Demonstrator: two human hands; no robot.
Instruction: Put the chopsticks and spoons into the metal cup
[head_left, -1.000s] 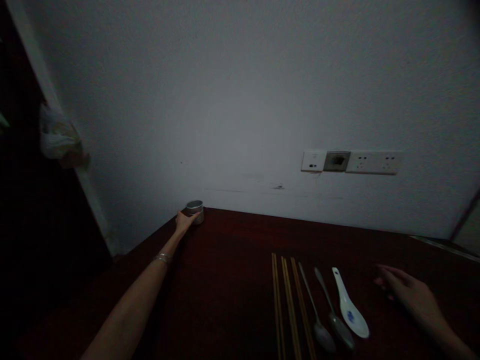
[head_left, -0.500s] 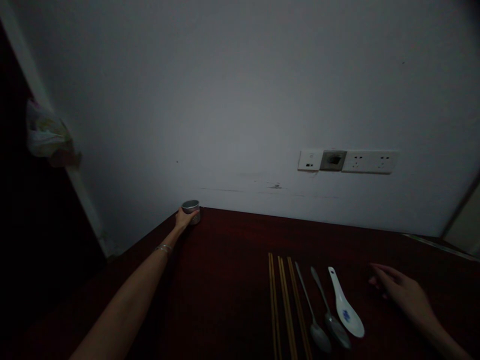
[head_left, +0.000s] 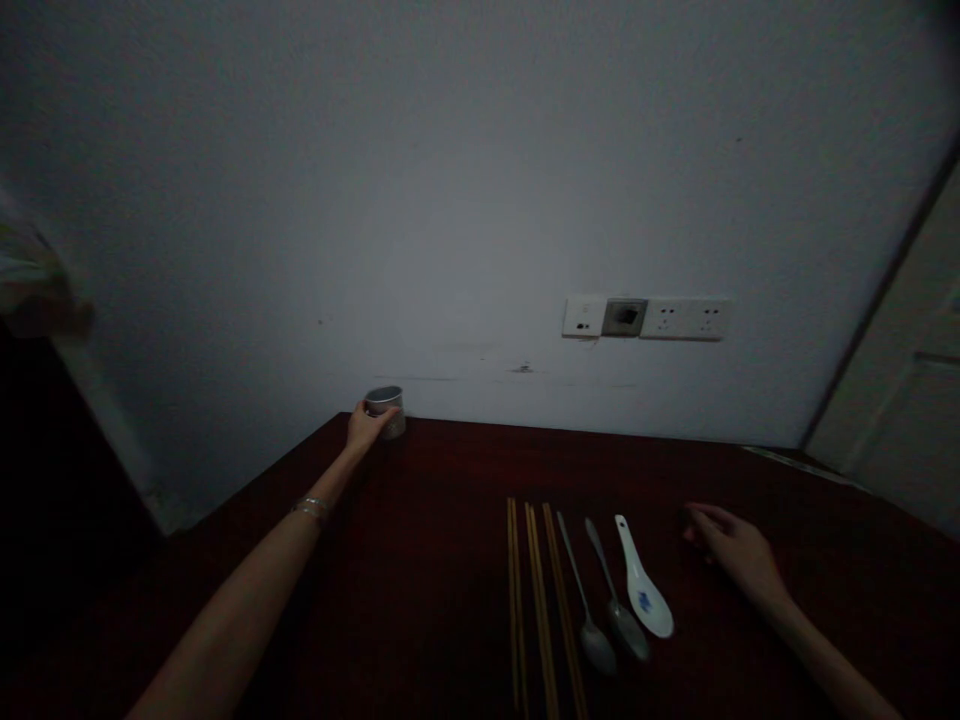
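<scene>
Silvery, open-topped round cup [head_left: 395, 426]

Three groups of chopsticks [head_left: 540, 600] are lying on one table [head_left: 435, 560], their single sticks too dark to count surely, along with two metal spoons [head_left: 598, 648] and one white spoon [head_left: 650, 603]. One metal cup [head_left: 394, 426] is showing, and so are two hands: one left hand [head_left: 363, 430] and one right hand [head_left: 736, 552].
</scene>
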